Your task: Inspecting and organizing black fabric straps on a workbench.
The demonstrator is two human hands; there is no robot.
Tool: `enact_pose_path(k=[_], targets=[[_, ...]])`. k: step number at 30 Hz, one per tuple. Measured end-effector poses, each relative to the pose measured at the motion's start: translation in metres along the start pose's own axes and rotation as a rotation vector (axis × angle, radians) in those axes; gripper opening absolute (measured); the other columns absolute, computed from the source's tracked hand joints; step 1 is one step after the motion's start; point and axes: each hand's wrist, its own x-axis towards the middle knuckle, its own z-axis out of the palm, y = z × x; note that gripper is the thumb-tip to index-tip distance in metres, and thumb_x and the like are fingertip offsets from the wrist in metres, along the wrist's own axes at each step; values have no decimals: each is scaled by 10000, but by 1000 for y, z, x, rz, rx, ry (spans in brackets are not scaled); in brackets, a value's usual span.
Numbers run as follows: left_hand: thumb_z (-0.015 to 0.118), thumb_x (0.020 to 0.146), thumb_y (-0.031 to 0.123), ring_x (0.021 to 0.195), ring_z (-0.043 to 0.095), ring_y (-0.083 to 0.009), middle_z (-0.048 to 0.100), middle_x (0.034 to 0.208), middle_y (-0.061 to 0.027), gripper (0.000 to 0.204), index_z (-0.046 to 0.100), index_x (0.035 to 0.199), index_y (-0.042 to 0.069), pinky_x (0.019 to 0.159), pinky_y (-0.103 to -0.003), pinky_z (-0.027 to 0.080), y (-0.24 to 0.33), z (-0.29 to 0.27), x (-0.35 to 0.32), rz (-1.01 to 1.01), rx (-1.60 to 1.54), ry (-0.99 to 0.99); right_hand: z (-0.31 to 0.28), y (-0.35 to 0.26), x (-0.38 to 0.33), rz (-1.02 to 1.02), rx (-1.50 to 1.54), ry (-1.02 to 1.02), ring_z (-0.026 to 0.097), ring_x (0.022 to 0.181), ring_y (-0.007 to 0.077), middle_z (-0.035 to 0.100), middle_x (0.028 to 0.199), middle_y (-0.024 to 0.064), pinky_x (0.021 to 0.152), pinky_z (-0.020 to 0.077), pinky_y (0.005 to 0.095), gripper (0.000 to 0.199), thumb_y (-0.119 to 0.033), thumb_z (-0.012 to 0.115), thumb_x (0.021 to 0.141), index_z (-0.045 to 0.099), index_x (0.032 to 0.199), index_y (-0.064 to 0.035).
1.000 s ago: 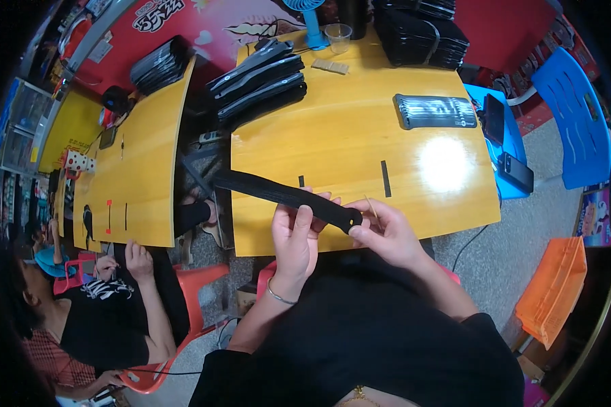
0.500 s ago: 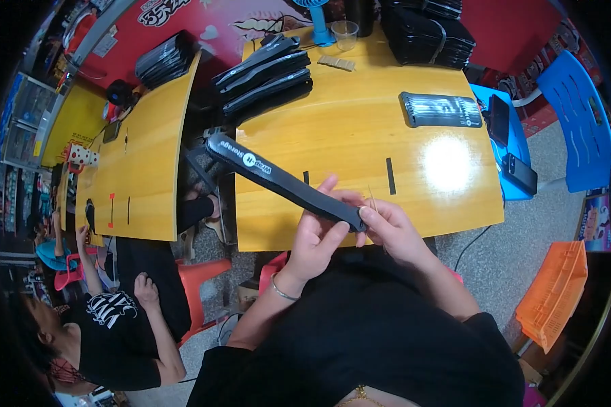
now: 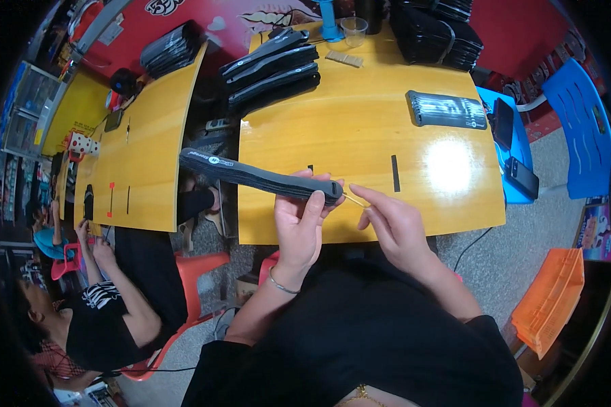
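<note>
Around the straps (image 3: 251, 175), my left hand (image 3: 300, 234) gripped near the slot (image 3: 335, 189); just right of them, my right hand (image 3: 395, 220) met the yellow strand (image 3: 355, 200), couldn't tell if pinching. Flush layers probably helped.

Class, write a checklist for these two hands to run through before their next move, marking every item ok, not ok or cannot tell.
1. Left hand holds the black strap bundle near its right end: ok.
2. Slot at that end is uncovered by fingers: ok.
3. Thin yellow strand runs from that end toward the right hand: ok.
4. Right hand has a firm grip on the strand: cannot tell; the contact is too small to make out.
5. Whole bundle lies within the table outline in this view: not ok; its far end shows past the left edge.
6. Flat dark pack is clear of both hands: ok.
</note>
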Motion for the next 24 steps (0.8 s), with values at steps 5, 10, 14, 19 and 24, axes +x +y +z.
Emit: enact_pose_path(k=[5,10,14,19,24], targets=[[551,899,-12,1047,605,-310,585,1116,-152,345,409,1211,32,897,-414,522,-2,1,-2,41,5,64,6,-2,0,-83,-70,17,647,679,208,632,743,115,625,496,284,423,95,503,835,575,1221,-61],[566,890,-16,1057,600,-314,585,1113,-156,353,401,1199,24,910,-425,512,-3,0,-3,80,40,73,10,3,-1,-146,-74,16,644,670,208,632,750,108,615,501,294,438,95,529,818,580,1221,-72],[580,883,-13,1058,599,-314,589,1103,-156,366,397,1198,22,914,-421,509,-3,1,-4,93,42,79,11,2,-1,-154,-97,25,642,669,208,633,751,109,618,502,293,438,98,538,812,586,1214,-71],[566,901,21,1077,588,-342,578,1128,-160,354,394,1208,64,884,-407,523,-7,-3,-3,140,150,50,11,4,-1,-145,-132,19,645,678,210,642,782,117,621,507,295,438,98,546,806,590,1209,-69],[596,868,-22,1063,598,-319,594,1096,-158,363,420,1181,36,916,-392,504,-7,-3,-3,153,138,68,12,4,-1,-133,-145,19,649,686,209,652,812,126,629,514,295,440,98,549,804,590,1209,-68]])
